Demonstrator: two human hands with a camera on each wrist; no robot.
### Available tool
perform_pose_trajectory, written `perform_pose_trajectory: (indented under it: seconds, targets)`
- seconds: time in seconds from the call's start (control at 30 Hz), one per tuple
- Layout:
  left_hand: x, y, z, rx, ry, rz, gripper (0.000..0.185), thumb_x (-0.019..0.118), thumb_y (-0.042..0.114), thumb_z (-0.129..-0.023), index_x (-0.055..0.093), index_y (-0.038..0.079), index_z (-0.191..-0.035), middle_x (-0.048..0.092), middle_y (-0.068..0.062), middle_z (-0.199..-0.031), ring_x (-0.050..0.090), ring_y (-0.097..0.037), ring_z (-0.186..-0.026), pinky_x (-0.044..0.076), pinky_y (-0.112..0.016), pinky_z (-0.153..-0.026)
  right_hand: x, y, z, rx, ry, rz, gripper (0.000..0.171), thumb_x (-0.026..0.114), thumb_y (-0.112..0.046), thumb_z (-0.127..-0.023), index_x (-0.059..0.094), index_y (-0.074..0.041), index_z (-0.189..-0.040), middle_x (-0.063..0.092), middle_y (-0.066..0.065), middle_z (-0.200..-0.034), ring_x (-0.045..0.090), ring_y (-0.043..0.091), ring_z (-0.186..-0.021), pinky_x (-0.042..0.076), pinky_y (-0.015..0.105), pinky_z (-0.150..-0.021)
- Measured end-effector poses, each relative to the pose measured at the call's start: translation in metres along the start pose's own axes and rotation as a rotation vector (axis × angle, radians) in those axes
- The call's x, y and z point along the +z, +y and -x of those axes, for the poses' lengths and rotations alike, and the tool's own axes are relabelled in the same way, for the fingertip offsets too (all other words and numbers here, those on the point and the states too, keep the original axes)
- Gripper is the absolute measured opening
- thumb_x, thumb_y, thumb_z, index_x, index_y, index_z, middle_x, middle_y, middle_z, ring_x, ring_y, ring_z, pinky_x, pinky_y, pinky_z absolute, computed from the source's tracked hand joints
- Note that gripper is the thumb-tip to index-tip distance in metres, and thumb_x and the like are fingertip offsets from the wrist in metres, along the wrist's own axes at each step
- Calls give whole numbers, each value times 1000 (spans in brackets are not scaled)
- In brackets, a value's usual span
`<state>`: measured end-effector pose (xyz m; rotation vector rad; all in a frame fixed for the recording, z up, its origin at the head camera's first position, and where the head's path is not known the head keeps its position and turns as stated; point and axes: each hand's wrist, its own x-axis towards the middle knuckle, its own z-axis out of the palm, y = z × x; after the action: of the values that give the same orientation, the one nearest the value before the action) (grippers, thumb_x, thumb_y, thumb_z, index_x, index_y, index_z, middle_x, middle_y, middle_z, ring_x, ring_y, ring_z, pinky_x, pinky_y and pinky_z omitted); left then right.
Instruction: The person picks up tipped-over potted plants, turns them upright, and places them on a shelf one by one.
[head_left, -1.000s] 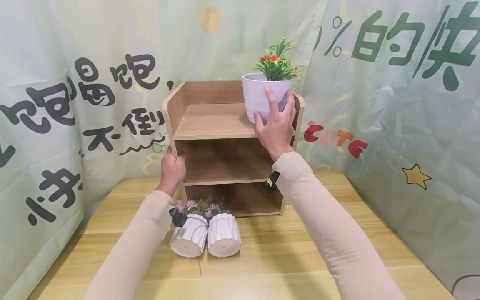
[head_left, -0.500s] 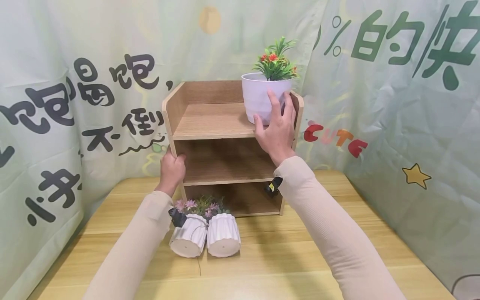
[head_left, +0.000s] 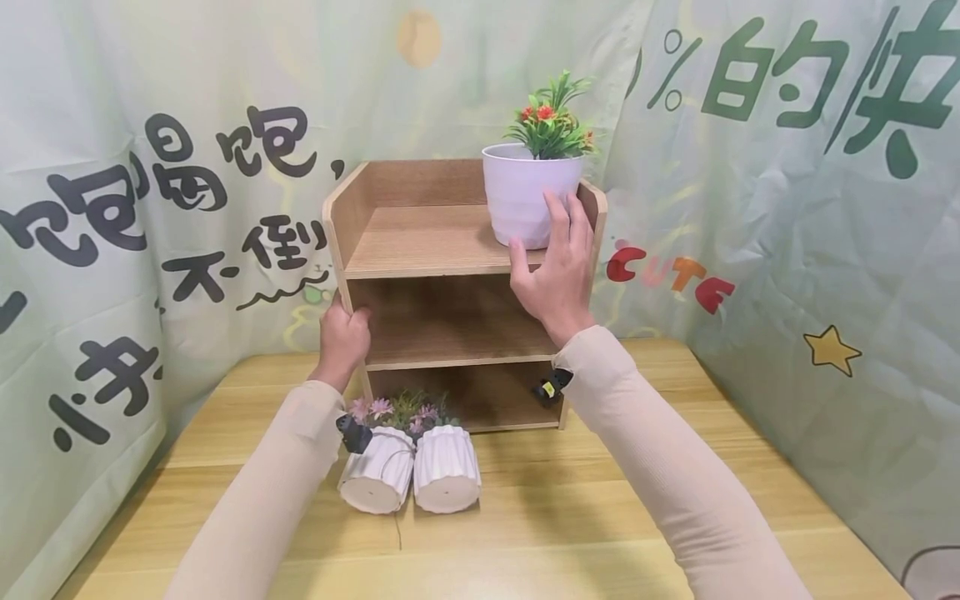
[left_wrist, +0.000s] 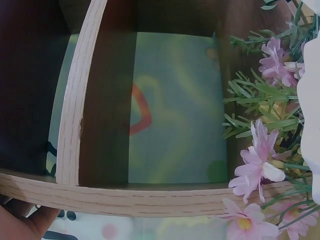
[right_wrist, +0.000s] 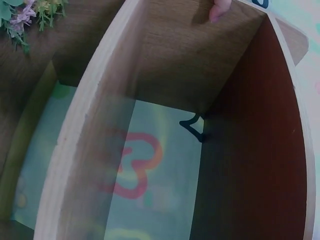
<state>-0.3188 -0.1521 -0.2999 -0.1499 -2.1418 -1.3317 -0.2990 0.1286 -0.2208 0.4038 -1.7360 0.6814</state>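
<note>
In the head view, my left hand (head_left: 343,337) grips the left side panel of a wooden three-tier shelf (head_left: 420,362), thumb inside and fingers outside. Part of that hand also shows low in the left wrist view. A white plastic flowerpot (head_left: 517,187) holding an artificial plant (head_left: 550,125) with red flowers stands upright on the top tier, at the right. My right hand (head_left: 561,279) is at the pot's lower right front, fingers spread and loosely bent, thumb tip near its base. The right wrist view shows the shelf's inside, not the right hand.
Two white fluted pots (head_left: 447,471) with pink flowers (left_wrist: 257,160) lie on their sides before the shelf, bases toward me. A thin cord trails from the left one. The wooden table (head_left: 540,542) is backed by printed cloth (head_left: 787,217) on its sides.
My right hand slides down the pot and its fingers loosen, with the wrist lowering toward me. The pot stays nearly in place on the top tier. My left hand keeps its grip.
</note>
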Motion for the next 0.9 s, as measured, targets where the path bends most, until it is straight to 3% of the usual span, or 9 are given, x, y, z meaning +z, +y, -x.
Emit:
perform_pose_trajectory:
  seconds: [0.37, 0.57, 0.8, 0.9]
  targets:
    - [0, -3, -1, 1, -4, -7, 41, 51, 10, -88, 52, -8, -125, 58, -33, -119, 53, -45, -114, 39, -51, -101, -2, 1, 16, -20, 41, -60, 61, 63, -27, -85, 44, -2, -137, 42, 25, -140, 35, 32, -134, 25, 46, -111]
    - [1, -4, 0, 3, -12, 3, 41, 50, 9, -89, 51, -9, -126, 58, -33, -121, 53, -45, -116, 38, -51, -102, -5, 0, 27, -29, 18, -46, 61, 62, -29, -85, 44, -2, -136, 42, 25, -140, 36, 33, -133, 25, 48, -111]
    - [1, -3, -1, 12, -2, 0, 42, 51, 8, -88, 50, -9, -127, 58, -33, -120, 53, -45, -116, 39, -51, -102, -6, -1, 42, -38, 5, 21, 57, 59, -33, -85, 48, -5, -133, 44, 23, -140, 37, 36, -133, 13, 57, -112]
    - [0, -3, -1, 10, 1, -1, 42, 51, 8, -88, 51, -8, -126, 58, -33, -120, 53, -45, -115, 39, -51, -102, -6, -1, 46, -58, -3, 19, 56, 59, -34, -85, 50, -4, -132, 45, 23, -139, 37, 37, -132, 14, 59, -111]
